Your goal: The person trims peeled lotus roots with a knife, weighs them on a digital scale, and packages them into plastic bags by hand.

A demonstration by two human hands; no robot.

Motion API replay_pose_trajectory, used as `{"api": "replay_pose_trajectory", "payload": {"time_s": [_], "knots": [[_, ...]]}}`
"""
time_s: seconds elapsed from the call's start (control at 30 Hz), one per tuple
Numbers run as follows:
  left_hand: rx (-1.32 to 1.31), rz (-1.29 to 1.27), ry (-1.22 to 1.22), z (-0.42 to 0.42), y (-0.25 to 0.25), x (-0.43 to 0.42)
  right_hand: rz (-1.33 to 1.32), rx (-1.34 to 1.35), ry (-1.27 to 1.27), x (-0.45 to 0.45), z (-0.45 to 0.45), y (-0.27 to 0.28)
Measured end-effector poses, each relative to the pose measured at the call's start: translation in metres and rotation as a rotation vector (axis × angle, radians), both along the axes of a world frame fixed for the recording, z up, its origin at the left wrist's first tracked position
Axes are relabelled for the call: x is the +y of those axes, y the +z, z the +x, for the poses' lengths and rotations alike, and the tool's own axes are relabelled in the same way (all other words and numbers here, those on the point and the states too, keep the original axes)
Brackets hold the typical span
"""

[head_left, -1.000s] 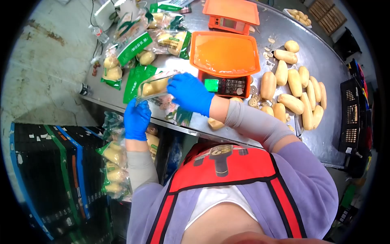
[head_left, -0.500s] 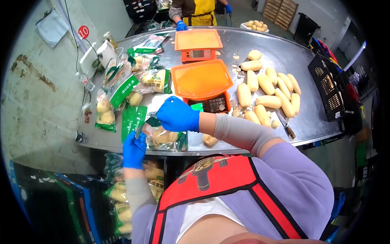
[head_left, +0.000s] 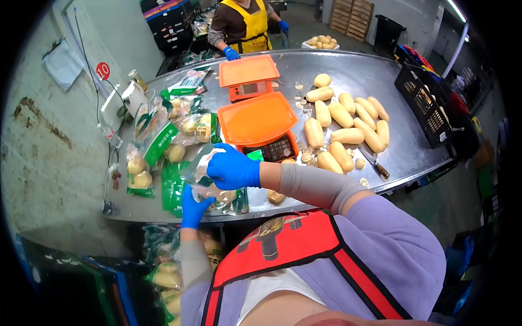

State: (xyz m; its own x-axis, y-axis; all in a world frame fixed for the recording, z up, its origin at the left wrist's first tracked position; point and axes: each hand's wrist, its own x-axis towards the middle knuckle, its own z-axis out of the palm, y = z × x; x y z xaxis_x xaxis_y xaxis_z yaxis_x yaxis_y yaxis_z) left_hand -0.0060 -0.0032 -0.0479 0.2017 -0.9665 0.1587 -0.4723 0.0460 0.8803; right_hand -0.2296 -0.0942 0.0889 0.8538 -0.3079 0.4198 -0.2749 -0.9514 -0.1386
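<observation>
My right hand (head_left: 234, 167), in a blue glove, is closed on the gathered top of a clear and green plastic bag (head_left: 223, 202) of pale lotus root pieces. The bag lies near the table's front edge. My left hand (head_left: 196, 209), also gloved in blue, is at the bag's near left side, thumb spread away from the fingers. Whether it touches the plastic I cannot tell. A flat green bag (head_left: 173, 187) lies just left of it. Beyond my right hand stands an orange scale (head_left: 256, 120), with a second orange scale (head_left: 249, 70) behind it.
Peeled lotus roots (head_left: 348, 136) and cut slices lie on the steel table's right side, near a knife (head_left: 378, 165). Filled bags (head_left: 190, 127) crowd the left. A black crate (head_left: 427, 103) stands at the right edge. A co-worker in a yellow apron (head_left: 247, 24) stands across the table.
My left hand has let go of the bag's upper edge and moved slightly right and down, its thumb spreading. My right hand still grips the bag top. The camera view has shifted.
</observation>
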Motion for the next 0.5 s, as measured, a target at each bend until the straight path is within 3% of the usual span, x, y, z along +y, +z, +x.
{"api": "replay_pose_trajectory", "payload": {"time_s": [0.03, 0.1, 0.17, 0.2, 0.3, 0.5], "knots": [[0.209, 0.119, -0.059, -0.007, 0.011, -0.003, -0.004, -0.001, -0.005, -0.001, -0.002, 0.002], [0.203, 0.046, -0.067, -0.019, 0.021, -0.004, 0.063, 0.215, -0.011, -0.002, -0.008, 0.004], [-0.223, -0.032, -0.145, -0.022, 0.020, -0.007, 0.064, 0.240, -0.015, -0.009, -0.009, -0.008], [-0.297, -0.038, -0.124, -0.032, 0.027, -0.003, 0.076, 0.250, -0.028, -0.011, -0.010, -0.012], [-0.289, -0.119, -0.107, -0.043, 0.027, -0.001, 0.076, 0.326, -0.059, -0.017, -0.016, -0.018], [-0.142, 0.005, -0.138, -0.033, 0.007, 0.001, 0.134, 0.599, -0.094, -0.022, -0.009, -0.032]]}}
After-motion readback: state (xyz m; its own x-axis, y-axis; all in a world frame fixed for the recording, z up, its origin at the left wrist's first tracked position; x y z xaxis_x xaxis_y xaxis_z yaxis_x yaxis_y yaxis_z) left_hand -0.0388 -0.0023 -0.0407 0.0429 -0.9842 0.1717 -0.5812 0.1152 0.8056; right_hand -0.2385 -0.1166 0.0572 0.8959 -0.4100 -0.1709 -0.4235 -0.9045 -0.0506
